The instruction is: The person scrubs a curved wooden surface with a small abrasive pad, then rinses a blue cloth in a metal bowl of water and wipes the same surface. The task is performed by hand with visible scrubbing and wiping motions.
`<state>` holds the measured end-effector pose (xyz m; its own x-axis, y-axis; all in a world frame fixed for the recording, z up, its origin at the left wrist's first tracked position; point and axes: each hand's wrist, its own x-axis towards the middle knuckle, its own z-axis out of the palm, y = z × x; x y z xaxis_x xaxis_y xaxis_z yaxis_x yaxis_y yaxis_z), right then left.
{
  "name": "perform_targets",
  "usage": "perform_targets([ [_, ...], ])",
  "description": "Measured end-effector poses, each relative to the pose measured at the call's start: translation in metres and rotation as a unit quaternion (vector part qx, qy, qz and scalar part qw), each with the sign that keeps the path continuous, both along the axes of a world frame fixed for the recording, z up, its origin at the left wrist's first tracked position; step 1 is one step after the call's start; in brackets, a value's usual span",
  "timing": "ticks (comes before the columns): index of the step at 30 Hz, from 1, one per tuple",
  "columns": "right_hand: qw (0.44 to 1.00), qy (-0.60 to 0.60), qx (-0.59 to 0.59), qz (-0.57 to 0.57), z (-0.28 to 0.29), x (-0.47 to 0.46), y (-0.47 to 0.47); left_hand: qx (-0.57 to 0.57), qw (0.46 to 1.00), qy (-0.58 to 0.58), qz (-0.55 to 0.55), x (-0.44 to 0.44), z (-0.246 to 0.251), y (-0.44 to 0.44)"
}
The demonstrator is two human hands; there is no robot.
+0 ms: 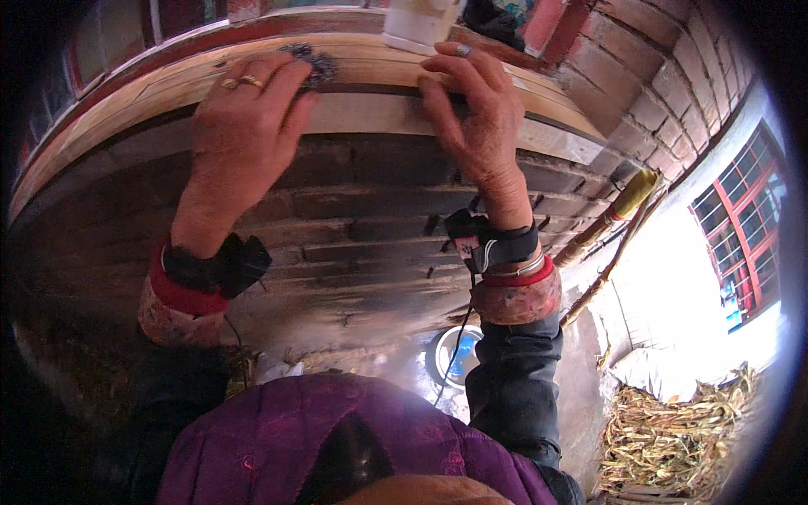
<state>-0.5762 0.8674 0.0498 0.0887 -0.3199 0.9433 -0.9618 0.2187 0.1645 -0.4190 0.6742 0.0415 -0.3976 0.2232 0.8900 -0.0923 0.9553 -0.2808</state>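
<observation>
A wooden window sill (366,66) on a brick wall runs across the upper part of the head view. On its left part lies my left hand (249,120), with two rings, palm down over a dark, speckled, crumpled clump (315,66). The clump shows past its fingers, and the grip itself is hidden. My right hand (476,107) is at the sill's front edge with bent fingers and a ring. Its fingertips are near the base of a whitish plastic container (420,25); whether they hold something small cannot be told.
Red-framed window panes (120,38) stand behind the sill. A brick wall (637,57) rises at the right, with wooden poles (609,271) leaning below. A basin (457,356) with something blue stands on the ground. Dry corn husks or stalks (669,435) lie at lower right beside a white sack (656,372).
</observation>
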Motion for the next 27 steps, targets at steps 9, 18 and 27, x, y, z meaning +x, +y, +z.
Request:
perform_targets([
  [9, 0.993, -0.034, -0.080, -0.078, 0.007, -0.073, 0.114, 0.027, 0.994, -0.080, -0.073, -0.027, 0.010, 0.046],
  [18, 0.982, -0.082, -0.169, 0.013, 0.021, -0.132, 0.186, -0.006, 0.933, -0.345, -0.100, -0.094, 0.059, 0.084],
  [27, 0.971, -0.050, -0.194, 0.131, 0.016, -0.147, 0.183, 0.070, 0.807, -0.583, 0.055, -0.188, 0.118, 0.114],
])
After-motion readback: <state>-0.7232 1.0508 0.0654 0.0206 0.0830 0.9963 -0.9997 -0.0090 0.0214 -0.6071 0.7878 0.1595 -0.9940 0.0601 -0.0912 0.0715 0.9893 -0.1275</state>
